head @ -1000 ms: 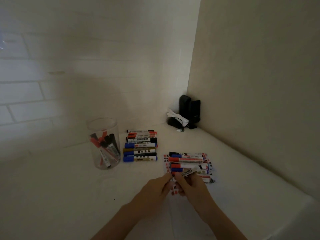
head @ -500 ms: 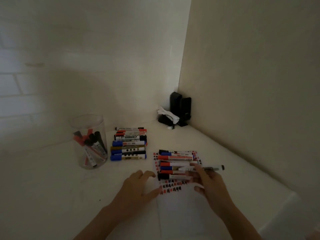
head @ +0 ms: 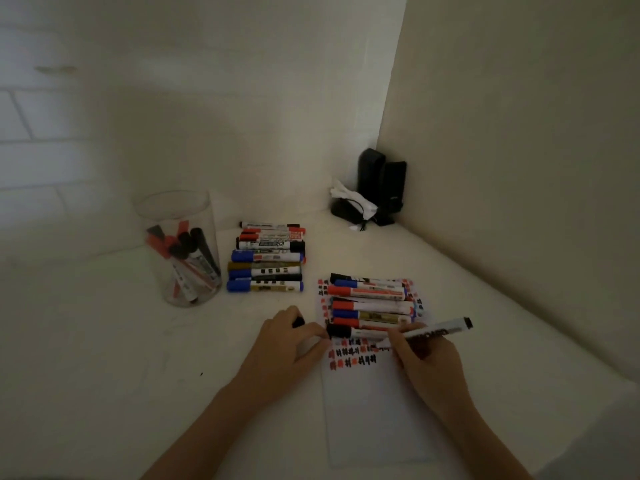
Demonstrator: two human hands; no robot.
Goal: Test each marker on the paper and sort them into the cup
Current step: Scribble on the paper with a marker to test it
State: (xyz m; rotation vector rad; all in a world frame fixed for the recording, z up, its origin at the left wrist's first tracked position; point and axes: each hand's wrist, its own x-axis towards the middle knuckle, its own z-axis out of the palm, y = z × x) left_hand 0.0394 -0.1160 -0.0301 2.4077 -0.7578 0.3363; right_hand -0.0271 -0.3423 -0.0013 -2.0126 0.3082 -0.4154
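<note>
Marker (head: 434, 331) lay slanted in the right hand (head: 424, 355), fingers curled round its barrel, its tip down on the paper (head: 374, 410) beside rows of red and black test marks, its back end pointing up and to the right. The left hand (head: 284, 344) rested at the paper's left edge, fingers bent round a small black cap (head: 298, 321). More markers (head: 372, 304) lay stacked across the top of the sheet. A second pile (head: 266, 263) sat on the bench (head: 104, 358) just beside it to the left, and past that stood the clear cup (head: 180, 249), already holding several red and black markers. Dark speakers (head: 379, 185) stood in the corner.
</note>
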